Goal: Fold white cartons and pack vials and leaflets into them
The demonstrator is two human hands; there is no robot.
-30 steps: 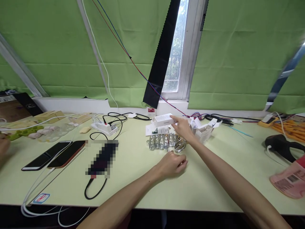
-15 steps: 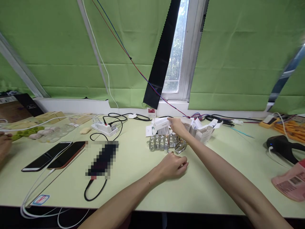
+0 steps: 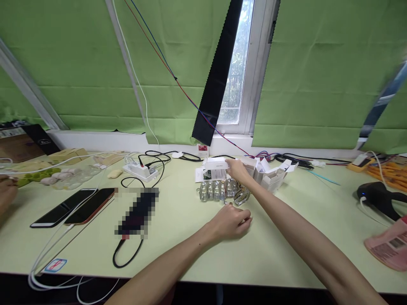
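Note:
My right hand (image 3: 237, 169) reaches forward over the bottles, its fingers closed on the end of a white carton (image 3: 213, 164). Beneath that carton lies a card or box with a dark green picture (image 3: 213, 175). Just in front, several small clear glass bottles (image 3: 216, 190) stand close together in a row, and another bottle (image 3: 241, 196) leans or lies at the right end. My left hand (image 3: 232, 221) rests closed on the table, nearer to me than the bottles; the inside of its fist is hidden. Opened white cartons (image 3: 272, 174) stand right of my right wrist.
Phones (image 3: 90, 205) and a blurred-out dark device (image 3: 138, 212) lie to the left with cables. Behind them is a white power strip (image 3: 141, 170). Another person's hand (image 3: 6, 188) shows at the left edge. A black handheld device (image 3: 378, 195) and pink pouch (image 3: 388, 248) are at right.
The white carton in my right hand has tilted slightly and come down a little. My left hand stays in place. The whole view has shifted very slightly.

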